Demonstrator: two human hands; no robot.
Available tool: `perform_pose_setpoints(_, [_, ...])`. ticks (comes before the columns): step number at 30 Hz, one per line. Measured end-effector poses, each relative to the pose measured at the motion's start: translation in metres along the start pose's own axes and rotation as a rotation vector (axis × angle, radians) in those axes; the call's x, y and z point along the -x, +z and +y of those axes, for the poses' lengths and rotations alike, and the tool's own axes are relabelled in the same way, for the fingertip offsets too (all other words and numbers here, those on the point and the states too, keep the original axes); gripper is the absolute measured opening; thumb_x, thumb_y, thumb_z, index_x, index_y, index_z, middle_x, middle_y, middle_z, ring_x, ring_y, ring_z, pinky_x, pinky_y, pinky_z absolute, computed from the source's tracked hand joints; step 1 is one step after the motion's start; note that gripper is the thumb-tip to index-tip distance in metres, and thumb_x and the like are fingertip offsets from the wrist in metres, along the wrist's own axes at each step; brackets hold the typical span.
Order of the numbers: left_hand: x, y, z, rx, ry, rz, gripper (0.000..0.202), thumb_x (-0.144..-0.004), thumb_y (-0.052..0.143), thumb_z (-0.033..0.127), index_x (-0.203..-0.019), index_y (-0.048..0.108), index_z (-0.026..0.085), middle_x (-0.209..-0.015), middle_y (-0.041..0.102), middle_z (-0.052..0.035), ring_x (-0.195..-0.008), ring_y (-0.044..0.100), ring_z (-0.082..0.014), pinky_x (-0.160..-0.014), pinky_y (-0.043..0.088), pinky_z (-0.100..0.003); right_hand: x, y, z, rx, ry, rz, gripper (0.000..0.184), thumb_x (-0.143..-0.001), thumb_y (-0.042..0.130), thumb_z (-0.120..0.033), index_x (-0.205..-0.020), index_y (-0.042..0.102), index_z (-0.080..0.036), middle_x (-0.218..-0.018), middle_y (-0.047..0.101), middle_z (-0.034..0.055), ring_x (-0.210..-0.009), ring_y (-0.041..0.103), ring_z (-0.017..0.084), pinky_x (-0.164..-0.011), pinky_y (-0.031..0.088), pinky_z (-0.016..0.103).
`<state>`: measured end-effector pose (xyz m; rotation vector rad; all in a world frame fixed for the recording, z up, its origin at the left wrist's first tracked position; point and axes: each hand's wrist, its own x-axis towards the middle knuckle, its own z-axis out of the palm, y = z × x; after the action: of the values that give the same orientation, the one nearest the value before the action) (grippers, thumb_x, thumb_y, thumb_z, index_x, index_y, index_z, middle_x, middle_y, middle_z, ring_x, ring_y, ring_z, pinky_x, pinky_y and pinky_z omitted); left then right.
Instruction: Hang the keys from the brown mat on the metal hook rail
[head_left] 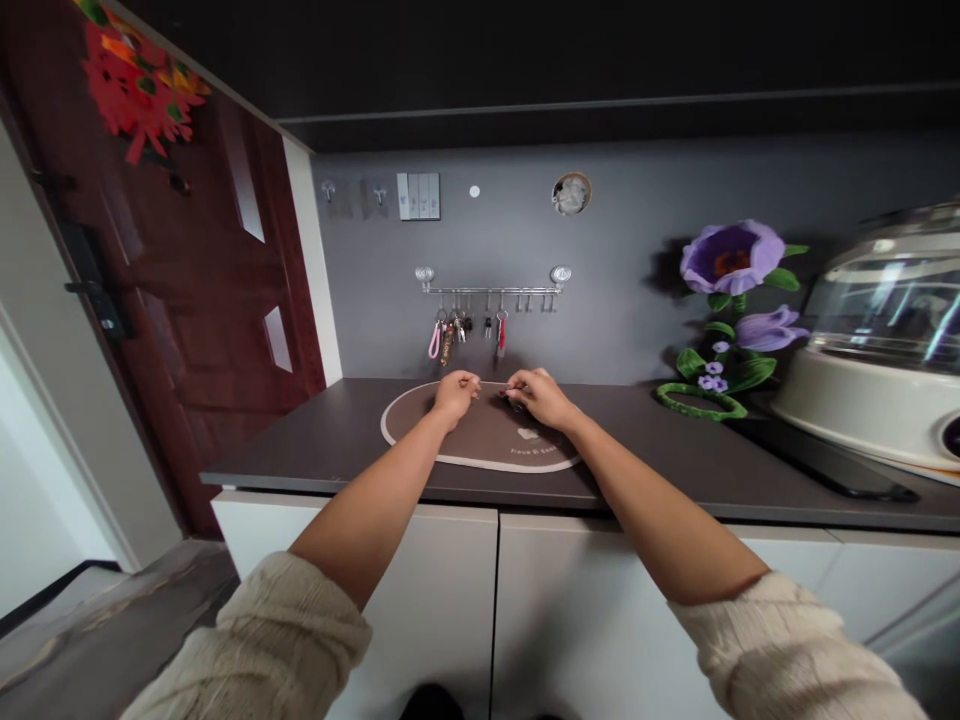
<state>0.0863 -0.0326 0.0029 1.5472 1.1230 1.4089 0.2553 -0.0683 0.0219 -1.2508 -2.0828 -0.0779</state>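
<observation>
A small dark object [516, 404] sits in the right grip [536, 396].

Matt brown mat [487, 435], shiny metal rail [491, 291], glossy wooden door [210, 250], matt grey wall [360, 280].

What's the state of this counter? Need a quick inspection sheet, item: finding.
surface: dark countertop over white cabinets, brown oval mat on it.
job's things: small dark item at the mat's far edge, too small to identify.
clutter: keychains hanging from a wall rail.
hands: left hand over the mat, fingers pinched; right hand at the dark item, hold unclear.
cables: nothing seen.
surroundings: white domed appliance at right, artificial flowers against the wall, dark red door at left.
</observation>
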Motion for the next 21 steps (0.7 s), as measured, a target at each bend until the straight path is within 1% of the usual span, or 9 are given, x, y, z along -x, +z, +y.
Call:
perform_pose_setpoints(4, [0.004,0.001,0.002,0.019,0.001,-0.139,0.015,-0.072,0.052,0.023,-0.082,0.058,0.014,-0.079,0.063,-0.0050,-0.058,0.052,-0.0066,-0.051,0.038,-0.018,-0.004,0.001,0.002,-0.219,0.091,0.038,0.008,-0.072,0.055,-0.026,-0.075,0.056,-0.018,-0.076,0.062,0.0014,-0.072,0.053,0.012,-0.069,0.038,0.024])
perform_pose_setpoints(7, [0.007,0.003,0.003,0.042,-0.006,-0.262,0.020,-0.072,0.053,0.025,-0.088,0.058,0.014,-0.085,0.063,-0.0058,-0.061,0.054,-0.0071,-0.053,0.039,-0.019,-0.006,0.004,0.004,-0.415,0.173,0.086,0.012,-0.069,0.057,-0.027,-0.075,0.053,-0.017,-0.073,0.061,0.0005,-0.069,0.056,0.011,-0.066,0.040,0.023])
perform_pose_setpoints(10, [0.010,0.004,0.004,0.046,0.001,-0.385,0.025,-0.073,0.053,0.027,-0.094,0.058,0.014,-0.089,0.062,-0.0064,-0.064,0.055,-0.0073,-0.054,0.037,-0.018,-0.005,0.005,0.003,-0.620,0.233,0.104,0.017,-0.068,0.059,-0.029,-0.075,0.051,-0.017,-0.065,0.059,-0.0009,-0.062,0.055,0.010,-0.063,0.041,0.023])
perform_pose_setpoints(13, [0.012,0.003,0.007,0.035,0.011,-0.479,0.028,-0.073,0.054,0.028,-0.097,0.057,0.014,-0.093,0.062,-0.0070,-0.065,0.055,-0.0069,-0.054,0.035,-0.017,-0.004,0.002,-0.003,-0.825,0.267,0.111,0.023,-0.065,0.062,-0.032,-0.074,0.049,-0.017,-0.060,0.058,-0.0022,-0.058,0.055,0.009,-0.062,0.043,0.023])
perform_pose_setpoints(16, [0.013,0.001,0.008,0.052,0.015,-0.569,0.028,-0.073,0.054,0.029,-0.096,0.057,0.014,-0.096,0.061,-0.0078,-0.066,0.054,-0.0063,-0.052,0.032,-0.017,-0.003,-0.001,-0.007,-0.974,0.259,0.122,0.029,-0.062,0.065,-0.035,-0.075,0.048,-0.017,-0.061,0.060,-0.0021,-0.057,0.056,0.010,-0.062,0.043,0.024])
perform_pose_setpoints(18, [0.012,0.001,0.008,0.076,0.012,-0.597,0.026,-0.073,0.055,0.029,-0.093,0.058,0.013,-0.093,0.062,-0.0081,-0.064,0.052,-0.0059,-0.051,0.031,-0.017,-0.003,-0.001,-0.007,-1.020,0.246,0.132,0.030,-0.061,0.066,-0.036,-0.075,0.048,-0.017,-0.061,0.060,-0.0023,-0.056,0.056,0.010,-0.060,0.043,0.024])
perform_pose_setpoints(21, [0.011,0.002,0.007,0.131,-0.011,-0.577,0.024,-0.071,0.058,0.028,-0.087,0.059,0.011,-0.085,0.062,-0.0076,-0.060,0.051,-0.0057,-0.051,0.031,-0.017,-0.004,-0.001,-0.006,-1.039,0.238,0.140,0.029,-0.060,0.067,-0.036,-0.075,0.048,-0.018,-0.059,0.060,-0.0035,-0.053,0.055,0.009,-0.057,0.042,0.023])
